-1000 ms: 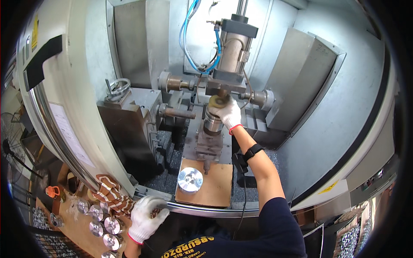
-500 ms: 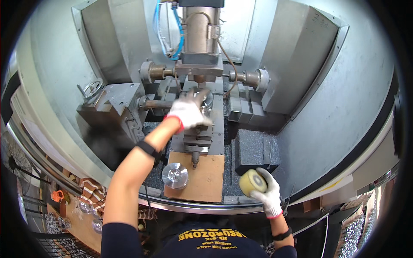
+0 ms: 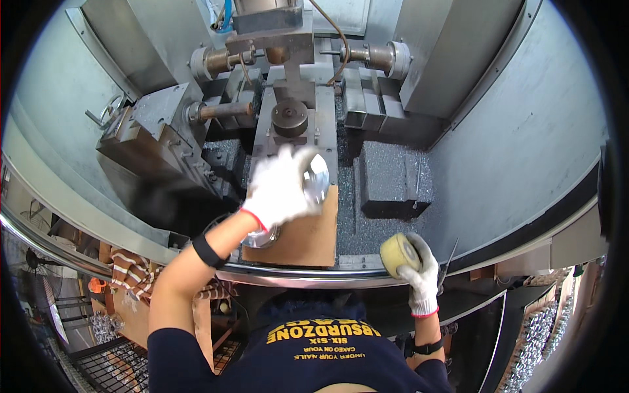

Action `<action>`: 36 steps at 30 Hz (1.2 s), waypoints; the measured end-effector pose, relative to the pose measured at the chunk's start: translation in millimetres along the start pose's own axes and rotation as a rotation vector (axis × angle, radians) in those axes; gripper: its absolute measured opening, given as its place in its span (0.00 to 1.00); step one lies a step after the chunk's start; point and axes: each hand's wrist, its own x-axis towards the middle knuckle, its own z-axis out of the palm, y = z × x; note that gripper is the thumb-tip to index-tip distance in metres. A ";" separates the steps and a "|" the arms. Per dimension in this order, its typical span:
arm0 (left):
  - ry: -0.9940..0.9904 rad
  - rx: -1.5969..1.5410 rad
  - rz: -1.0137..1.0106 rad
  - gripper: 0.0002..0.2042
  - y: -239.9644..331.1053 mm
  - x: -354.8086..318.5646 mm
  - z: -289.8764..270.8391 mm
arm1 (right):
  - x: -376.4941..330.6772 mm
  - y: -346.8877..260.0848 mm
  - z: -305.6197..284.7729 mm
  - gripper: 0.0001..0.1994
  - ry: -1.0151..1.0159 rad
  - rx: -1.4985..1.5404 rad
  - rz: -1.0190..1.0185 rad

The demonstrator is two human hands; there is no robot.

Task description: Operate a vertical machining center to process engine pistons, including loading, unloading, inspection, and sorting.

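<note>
My left hand (image 3: pixel 276 187), in a white glove with a red cuff and blurred by motion, grips a shiny round metal part (image 3: pixel 317 179) above the brown board (image 3: pixel 306 243). Partly hidden beneath that wrist, a second shiny metal disc (image 3: pixel 263 238) lies on the board's left side. The dark round fixture (image 3: pixel 289 118) on the machine bed is bare. At the right, by the machine's front rim, my gloved right hand (image 3: pixel 423 278) is closed around a yellowish, short cylinder (image 3: pixel 397 255) with a dark centre, perhaps a brush or roller.
A press head (image 3: pixel 275 42) hangs above the bed, with a horizontal spindle (image 3: pixel 226 60) on the left and another (image 3: pixel 377 57) on the right. A chip-covered block (image 3: pixel 393 173) stands right of the bed. The curved metal rim (image 3: pixel 314 276) runs along the front.
My left hand has moved from the fixture toward me, lifting the shiny metal part off it. My right hand still holds the yellowish cylinder. The view has tilted down.
</note>
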 end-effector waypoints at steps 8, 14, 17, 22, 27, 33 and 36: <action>-0.111 0.030 -0.003 0.41 3.0 -89.7 75.8 | -25.8 -0.9 37.9 0.46 -0.156 -0.014 -0.121; -0.043 -1.094 -0.027 0.37 5.0 -158.4 50.5 | -72.7 -15.5 85.0 0.44 -0.177 -0.506 -0.587; -0.949 -2.635 -0.504 0.39 -2.1 -212.3 75.7 | -98.8 -20.9 114.1 0.40 -0.403 -0.672 -0.811; -0.899 -2.795 -0.448 0.40 -14.3 -284.1 120.1 | -114.4 44.1 60.2 0.30 -0.307 -0.450 -0.176; -0.553 -2.823 -0.770 0.33 -36.4 -323.2 127.6 | -90.1 131.2 -72.7 0.20 0.734 -0.067 -0.018; -0.338 -2.728 -0.866 0.32 -48.5 -330.3 120.1 | -44.8 136.9 -80.1 0.22 0.879 -0.569 -0.243; -0.275 -2.748 -0.819 0.32 -51.9 -334.9 111.3 | -46.0 123.2 -75.3 0.15 0.938 -0.671 -0.400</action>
